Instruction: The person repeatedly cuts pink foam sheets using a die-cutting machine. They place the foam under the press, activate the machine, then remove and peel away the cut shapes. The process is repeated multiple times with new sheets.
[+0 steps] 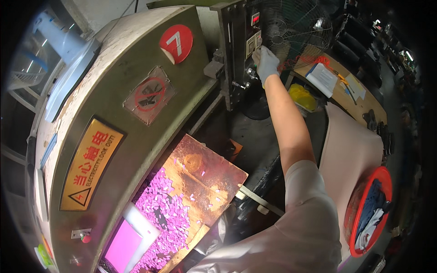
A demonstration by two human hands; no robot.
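My right hand (266, 64), in a whitish glove, reaches up to the dark control panel (231, 54) on the green machine. Its bent fingers are at the panel's face, just below a small round control and a square switch (250, 46). Part of the fingers is hidden, so their grip cannot be made out. Above them glows a red display (255, 18). Metal knobs (251, 73) stick out beside the wrist. My left hand is out of view. Lower left, many small purple pieces (170, 214) lie heaped on a worn brown board (218, 175), beside a white-framed purple sheet (122, 248).
The machine's wide green housing (136, 59) fills the left, with a red button (85, 237) low on it. A caged fan (291, 27) stands behind the panel. At right are a wooden table (359, 98) with papers and tools, a yellow bundle (302, 96) and a red basket (386, 182) holding cloth.
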